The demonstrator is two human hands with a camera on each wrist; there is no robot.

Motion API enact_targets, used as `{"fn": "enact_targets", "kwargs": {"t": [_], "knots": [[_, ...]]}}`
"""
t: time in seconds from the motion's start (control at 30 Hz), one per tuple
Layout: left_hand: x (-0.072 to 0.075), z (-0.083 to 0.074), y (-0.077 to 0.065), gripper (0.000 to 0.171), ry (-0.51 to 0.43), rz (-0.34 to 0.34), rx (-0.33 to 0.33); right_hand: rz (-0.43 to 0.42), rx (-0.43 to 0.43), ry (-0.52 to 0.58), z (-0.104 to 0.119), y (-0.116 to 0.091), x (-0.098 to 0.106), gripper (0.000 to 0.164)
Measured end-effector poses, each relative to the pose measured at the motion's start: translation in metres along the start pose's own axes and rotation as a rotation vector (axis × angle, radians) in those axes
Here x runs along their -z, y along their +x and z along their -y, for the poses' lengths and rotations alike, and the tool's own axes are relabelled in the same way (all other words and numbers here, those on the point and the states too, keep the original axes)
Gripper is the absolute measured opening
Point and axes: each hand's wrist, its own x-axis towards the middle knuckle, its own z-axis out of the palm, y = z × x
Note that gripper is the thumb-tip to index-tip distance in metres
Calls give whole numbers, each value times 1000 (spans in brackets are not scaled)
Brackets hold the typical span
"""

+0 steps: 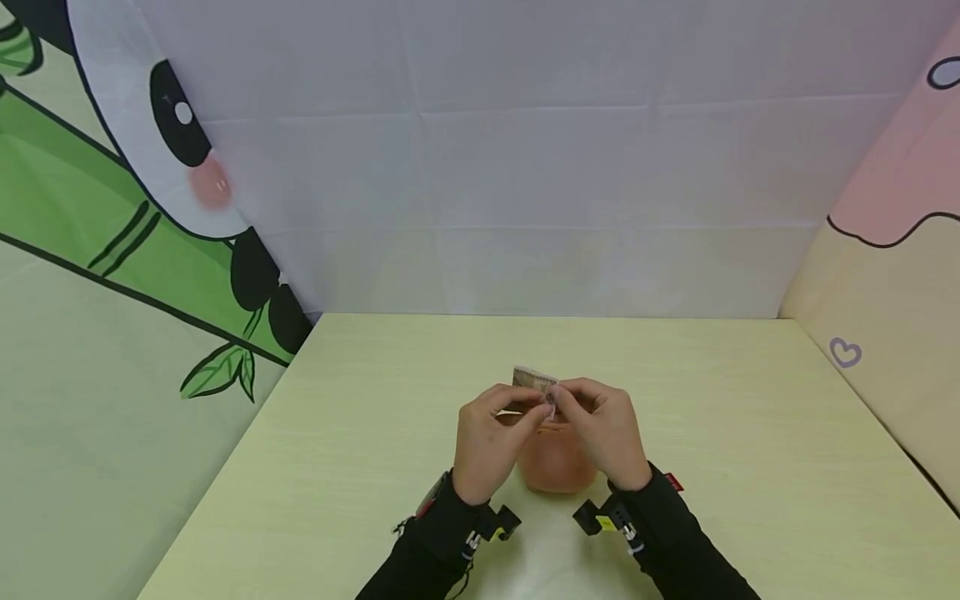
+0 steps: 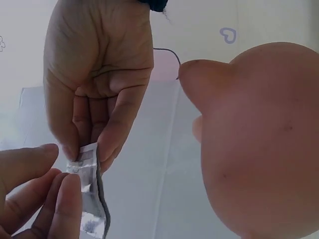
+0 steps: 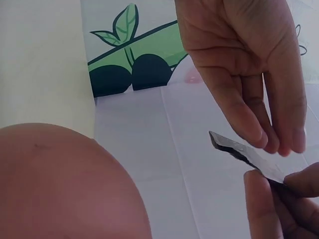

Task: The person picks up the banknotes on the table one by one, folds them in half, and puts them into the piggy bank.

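Observation:
A folded banknote [image 1: 529, 378] stands above the top of a round, orange-pink piggy bank [image 1: 558, 462] on the table. My right hand [image 1: 606, 421] pinches the note between thumb and fingers, as the right wrist view shows at the note's lower end [image 3: 249, 155]. From the other side my left hand [image 1: 486, 437] comes close, its thumb and fingers parted beside the note [image 2: 90, 194]; in the right wrist view, its fingertips [image 3: 256, 137] stand just off the paper. Part of the piggy bank's top is hidden behind the hands. One pointed ear [image 2: 204, 82] shows in the left wrist view.
The pale yellow table [image 1: 375, 367] runs back to a whitish cloth wall [image 1: 525, 167]. Printed cloth with a cartoon panda [image 1: 172, 142] hangs on the left, and a pink and cream side wall [image 1: 877, 283] stands on the right. Both wrists carry small black camera mounts [image 1: 596, 518].

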Motion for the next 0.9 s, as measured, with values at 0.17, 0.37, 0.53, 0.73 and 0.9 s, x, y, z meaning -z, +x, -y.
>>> {"fn": "enact_targets", "kwargs": {"t": [0.17, 0.37, 0.53, 0.73, 0.9], "knots": [[5, 1, 4, 18, 27, -52, 3, -2, -28, -52, -2, 5, 8, 17], [9, 24, 10, 49, -5, -53, -8, 49, -8, -69, -2, 9, 14, 17], [10, 28, 12, 57, -119, 98, 143, 84, 12, -59, -3, 9, 15, 17], [9, 15, 15, 32, -153, 160, 305, 109, 41, -31, -5, 9, 15, 17], [7, 15, 16, 20, -154, 137, 326, 121, 29, -30, -6, 9, 15, 17]]}}
